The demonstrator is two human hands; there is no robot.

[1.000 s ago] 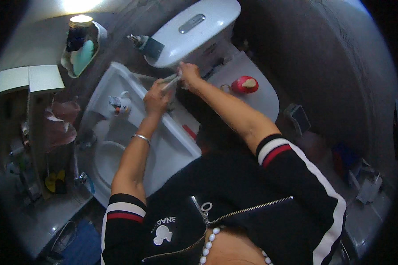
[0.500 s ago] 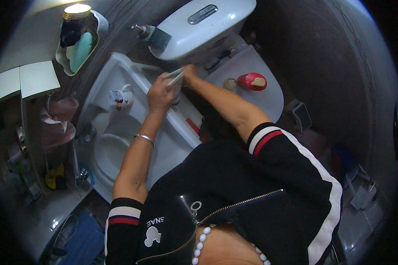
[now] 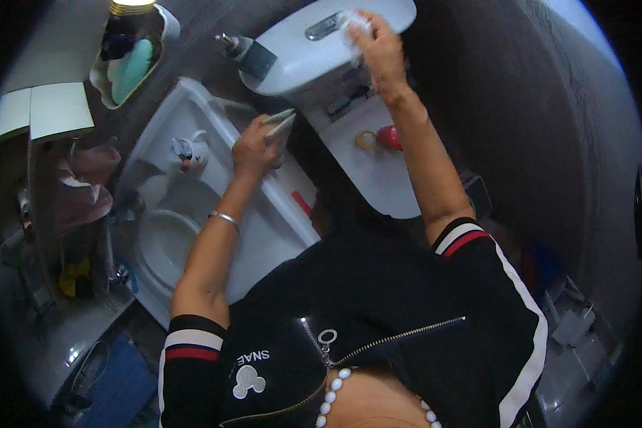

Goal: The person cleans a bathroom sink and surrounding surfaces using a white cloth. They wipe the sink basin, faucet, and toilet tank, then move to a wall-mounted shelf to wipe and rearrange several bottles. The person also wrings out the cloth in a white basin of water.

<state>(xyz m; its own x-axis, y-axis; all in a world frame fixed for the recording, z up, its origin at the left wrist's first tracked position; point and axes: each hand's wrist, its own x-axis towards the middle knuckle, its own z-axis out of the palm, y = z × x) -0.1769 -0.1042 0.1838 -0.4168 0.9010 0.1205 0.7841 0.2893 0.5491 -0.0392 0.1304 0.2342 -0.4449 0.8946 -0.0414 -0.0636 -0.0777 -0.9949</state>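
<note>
My left hand (image 3: 253, 148) is closed round a flat pale packet (image 3: 282, 134) with a green edge, above the front rim of the white sink (image 3: 260, 239). Over the white toilet tank (image 3: 292, 64), my right hand (image 3: 384, 57) grips a crumpled white tissue (image 3: 351, 27), slightly blurred. It is just right of the oval flush button (image 3: 324, 27), partly covering it. Whether the tissue touches the tank top, I cannot tell. Below, on the toilet lid (image 3: 371, 171), lie a red rounded object (image 3: 389, 138) and a small yellowish ring-shaped thing (image 3: 365, 140), the red one partly behind my right forearm.
A grey square pump bottle (image 3: 255, 58) stands at the tank's left end. In the sink are a white mug (image 3: 191, 151) and a round white basin (image 3: 165, 235). A wall shelf (image 3: 98, 80) holds a jar and a turquoise item. Pink cloths (image 3: 89, 178) hang at left.
My right hand has left the packet and moved up and right over the tank, carrying the white tissue. My left hand keeps the packet, shifted slightly left.
</note>
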